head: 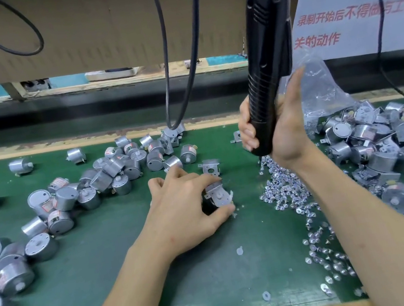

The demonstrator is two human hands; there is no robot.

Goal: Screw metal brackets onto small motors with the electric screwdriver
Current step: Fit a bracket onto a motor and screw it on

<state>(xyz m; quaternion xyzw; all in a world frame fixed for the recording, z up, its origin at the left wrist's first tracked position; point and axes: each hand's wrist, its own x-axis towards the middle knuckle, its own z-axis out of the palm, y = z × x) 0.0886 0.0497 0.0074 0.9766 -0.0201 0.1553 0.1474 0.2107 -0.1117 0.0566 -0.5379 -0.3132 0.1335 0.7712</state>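
Pinching a motor [218, 197] are the left hand [185, 209] fingers, while right hand [286, 129] fingers wrap the electric screwdriver [266, 56].

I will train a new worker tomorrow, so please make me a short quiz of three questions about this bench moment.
1. True or false: the right hand grips the electric screwdriver.
2. Where do the loose screws lie? A in a tray; B on the green mat; C in a cardboard box.
3. Fill in: the left hand holds a motor with a ___ on it.
Key: 1 true; 2 B; 3 bracket.
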